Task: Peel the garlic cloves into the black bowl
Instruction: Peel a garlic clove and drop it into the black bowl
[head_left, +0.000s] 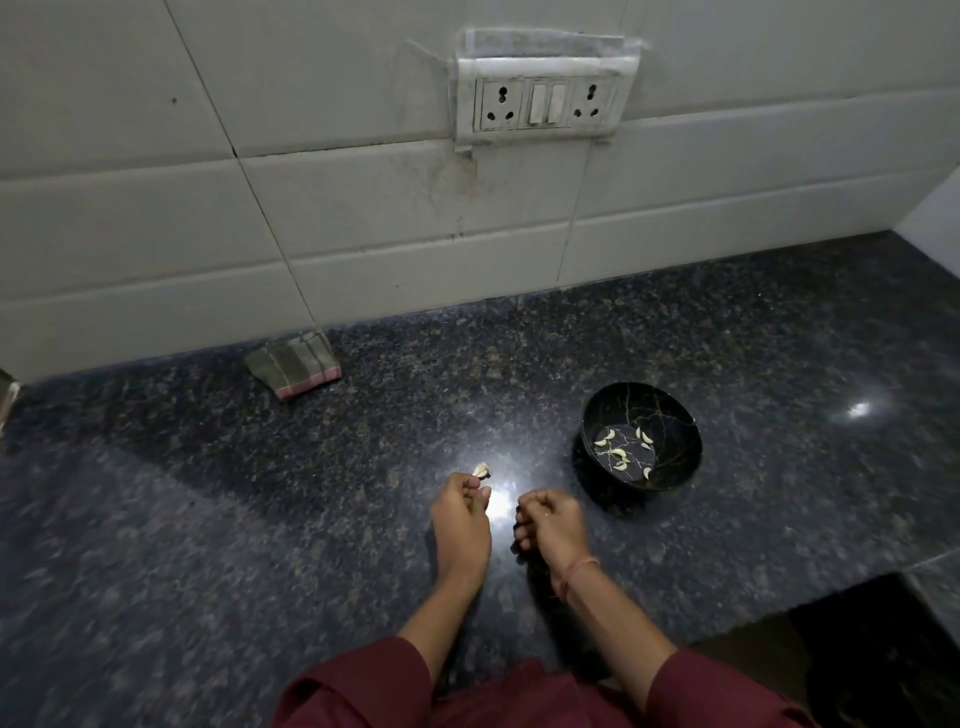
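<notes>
Our left hand (460, 512) pinches a garlic clove (482, 470) at the fingertips, just above the middle of the counter (260, 519). Our right hand (550, 519) sits close beside it with the fingers curled in. We cannot tell if a bit of skin is hidden inside, because the fingers cover it.

The black bowl (641, 400) stands to the right of our hands, near them but not touching. A few peeled cloves (618, 454) lie on its bottom.

What could go wrong? The clove is small and smooth, so it could slip out of our pinch and skid away on the shiny counter. The bowl is off to one side, so a tossed clove could miss it or bounce off the rim. Dry skin is light and could drift into the bowl with the clean cloves. It may also stick to our fingers.

The clove looks pale, with papery skin on it. The peeled ones are creamy and curved like little moons. The bowl is round, glossy and dark, with thin golden lines like cracks. The counter is dark speckled stone, hard and polished, with a bright spot of light between our hands. A folded striped cloth (296, 366) lies soft at the back edge, by the tiled wall.
</notes>
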